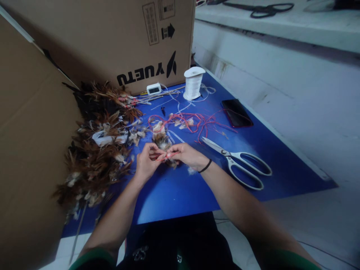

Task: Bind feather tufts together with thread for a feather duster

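The person's left hand [146,160] and right hand [188,154] met over the blue desk [174,197], the fingers of each pinched tight on a short length of red string [161,158]. The feather bundle [162,141], brown and cream, lay on the desk at the fingertips, partly covered by them; whether the string passed around it could not be told. A dark band [205,166] circled the right wrist. Just beyond the hands, loose red strands [194,126] sprawled across the desk among pale tufts, a few reaching toward a dark phone [237,113] on the right. Scissors [227,154] lay to the right of the right hand, handles spread and tips pointing toward the strands. Farther back stood a white spool [193,85] with ribbon trailing from it, and to its left a small white device [153,89] sat near a cardboard box [98,41] printed with upside-down lettering. A large heap of brown feathers [98,157] filled the desk's left side, beside the left hand. Dark-handled shears [270,10] rested on the pale ledge [317,22] at the upper right.
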`<state>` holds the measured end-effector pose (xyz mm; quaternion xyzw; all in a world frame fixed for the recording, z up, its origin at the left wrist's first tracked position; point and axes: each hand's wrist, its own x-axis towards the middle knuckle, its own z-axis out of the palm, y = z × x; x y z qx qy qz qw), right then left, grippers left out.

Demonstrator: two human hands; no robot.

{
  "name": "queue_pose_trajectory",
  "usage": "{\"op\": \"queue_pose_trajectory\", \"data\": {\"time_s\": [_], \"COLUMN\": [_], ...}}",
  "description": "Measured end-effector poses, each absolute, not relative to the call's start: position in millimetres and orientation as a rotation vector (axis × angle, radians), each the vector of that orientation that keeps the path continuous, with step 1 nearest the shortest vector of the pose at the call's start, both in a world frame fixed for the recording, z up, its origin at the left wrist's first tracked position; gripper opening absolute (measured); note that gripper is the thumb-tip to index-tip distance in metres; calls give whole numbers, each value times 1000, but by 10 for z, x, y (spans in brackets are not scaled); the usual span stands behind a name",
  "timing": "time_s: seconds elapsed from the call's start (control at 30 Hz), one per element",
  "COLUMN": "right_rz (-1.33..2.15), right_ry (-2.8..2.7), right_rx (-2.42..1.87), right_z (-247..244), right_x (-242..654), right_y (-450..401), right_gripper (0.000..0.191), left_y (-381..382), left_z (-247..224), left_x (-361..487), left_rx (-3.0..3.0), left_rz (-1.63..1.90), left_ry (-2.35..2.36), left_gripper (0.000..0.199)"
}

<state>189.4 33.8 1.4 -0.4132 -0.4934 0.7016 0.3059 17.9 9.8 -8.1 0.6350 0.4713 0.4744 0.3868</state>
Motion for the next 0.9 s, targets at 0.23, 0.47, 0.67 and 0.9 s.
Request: {"op": "queue_pose_trajectory", "data": {"time_s": [0.23,0.47,0.67,0.9], "right_rz": [1822,1702,1644,1663], "right_ry": [-1328,-1382,-1434,-1493], "right_rx": [-1088,-1172,-1199,-1130], "right_z": [-11,34,81,21], "right_x": [1870,1851,1883,1893], "right_y": [335,303,308,320], "right_gripper": [4,10,10,9], "left_y": [91,92,95,95], "left_z": [-96,-88,-89,-89], "left_x": [191,215,224,222], "left_rx": [1702,1669,1596,1533], "left_rz": [1222,1234,1216,1217], "left_ry": [1251,1297,1320,1293], "left_gripper": [34,37,40,38]}}
